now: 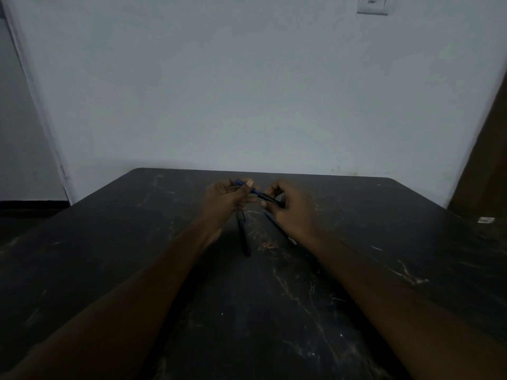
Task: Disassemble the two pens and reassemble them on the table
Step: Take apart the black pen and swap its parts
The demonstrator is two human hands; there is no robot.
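Observation:
Both hands hold one pen (pixel 260 195) above the dark table (pixel 356 242). My left hand (pixel 225 200) grips its blue end with curled fingers and thumb. My right hand (pixel 290 208) pinches the dark part of the same pen. Below them a second dark pen (pixel 243 234) lies on the table, pointing toward me. A thin dark piece (pixel 278 226) lies beside my right wrist, partly hidden by it; the dim light keeps me from telling what part it is.
The table's far edge meets a pale wall (pixel 247 91). A small white object (pixel 486 220) sits near the table's right edge. A brown door or panel (pixel 488 165) stands at the right. The scratched tabletop stretches toward me between my forearms.

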